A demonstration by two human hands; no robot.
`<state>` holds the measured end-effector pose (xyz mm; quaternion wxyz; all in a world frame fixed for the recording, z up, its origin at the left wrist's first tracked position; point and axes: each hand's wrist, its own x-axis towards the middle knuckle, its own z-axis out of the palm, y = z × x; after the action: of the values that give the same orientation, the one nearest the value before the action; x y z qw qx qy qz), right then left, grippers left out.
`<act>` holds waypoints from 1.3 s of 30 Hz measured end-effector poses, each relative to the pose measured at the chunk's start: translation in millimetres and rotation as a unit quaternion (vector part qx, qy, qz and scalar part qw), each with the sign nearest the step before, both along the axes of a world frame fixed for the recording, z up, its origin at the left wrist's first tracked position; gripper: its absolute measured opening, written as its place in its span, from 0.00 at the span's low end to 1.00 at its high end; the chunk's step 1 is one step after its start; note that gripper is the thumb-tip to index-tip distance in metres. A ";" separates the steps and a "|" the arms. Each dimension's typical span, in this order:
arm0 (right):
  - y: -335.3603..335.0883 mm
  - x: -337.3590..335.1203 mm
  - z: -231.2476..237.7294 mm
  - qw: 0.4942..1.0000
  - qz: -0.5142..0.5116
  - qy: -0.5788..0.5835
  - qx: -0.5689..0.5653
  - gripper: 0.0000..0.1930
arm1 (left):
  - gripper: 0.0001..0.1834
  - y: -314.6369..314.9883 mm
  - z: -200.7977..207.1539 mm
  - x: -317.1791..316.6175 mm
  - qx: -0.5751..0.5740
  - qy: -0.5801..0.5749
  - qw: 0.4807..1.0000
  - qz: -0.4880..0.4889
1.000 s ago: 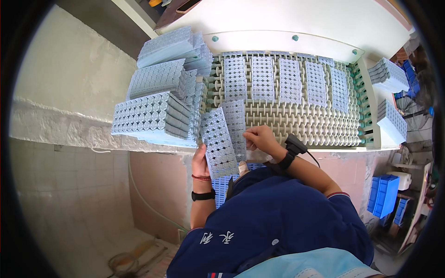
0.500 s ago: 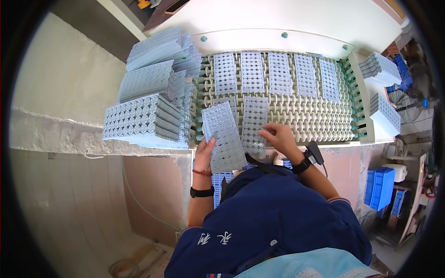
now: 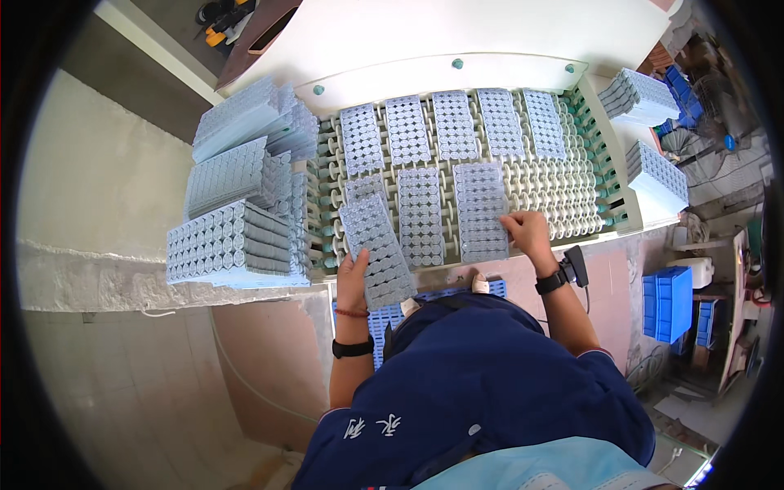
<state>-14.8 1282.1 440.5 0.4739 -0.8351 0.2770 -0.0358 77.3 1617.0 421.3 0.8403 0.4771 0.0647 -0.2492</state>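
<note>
- Head view: a tilted panel (image 3: pixel 377 253), pale blue-grey with rows of round cells, slants from far left to near right over the near left part of the roller bed (image 3: pixel 559 192); its near end reaches past the edge.
- The left hand (image 3: pixel 352 282) clamps that panel by its left edge, thumb on top; whether more sheets lie under it, I cannot tell.
- The right hand (image 3: pixel 532 237) has its fingers curled together at the right edge of the flat panel (image 3: pixel 482 214); whether they pinch or only touch it, I cannot tell.
- This flat panel lies directly left of those fingers, long axis near to far, the right hand much the nearer one.
- Left of it, a middle panel (image 3: pixel 421 216) lies alongside, then a covered panel (image 3: pixel 363 188), partly hidden by the held one.
- Beyond them stands a far row of five panels (image 3: pixel 455 124).
- Stacked panels (image 3: pixel 227 238) stand at left; two smaller piles (image 3: pixel 657 180) sit at right.
- White characters (image 3: pixel 371 426) mark the navy shirt (image 3: pixel 490 376); I can make out no brand or label on the panels.
</note>
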 end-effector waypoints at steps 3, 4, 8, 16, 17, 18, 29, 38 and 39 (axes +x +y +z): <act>-36.7 -13.2 4.4 0.995 -0.042 0.021 -0.091 0.14 | 0.14 3.2 4.3 -0.9 0.000 -0.001 1.000 0.015; -52.2 -19.1 4.6 0.991 -0.042 0.037 -0.118 0.14 | 0.15 3.1 5.1 -0.5 0.003 -0.006 1.000 0.025; -61.8 -27.2 10.6 0.945 -0.060 0.037 -0.319 0.15 | 0.15 8.0 2.2 -0.4 0.011 -0.005 0.999 0.034; 75.4 42.6 22.6 0.900 0.243 -0.202 -0.299 0.23 | 0.16 14.9 8.6 -0.8 0.007 -0.005 0.998 0.055; 89.1 49.1 24.0 0.879 0.291 -0.224 -0.304 0.25 | 0.16 17.1 9.0 -1.8 0.008 -0.006 0.998 0.058; 95.7 52.7 20.3 0.878 0.293 -0.227 -0.303 0.25 | 0.16 18.7 9.2 -3.1 -0.004 -0.007 0.999 0.051; 98.2 59.6 4.5 0.837 0.407 -0.183 -0.318 0.23 | 0.17 25.0 15.2 -17.8 -0.072 0.036 0.994 0.070; 116.6 38.4 22.2 0.956 0.233 -0.073 0.161 0.14 | 0.17 -22.0 9.5 -8.4 -0.064 -0.060 0.996 -0.029; 102.7 35.6 22.0 0.965 0.217 -0.062 0.136 0.14 | 0.17 -27.1 8.7 -6.9 -0.056 -0.068 0.996 -0.026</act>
<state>20.8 1384.8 462.6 0.5956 -0.7991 0.0615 0.0540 70.4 1589.9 430.0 0.8615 0.4464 -0.0198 -0.2413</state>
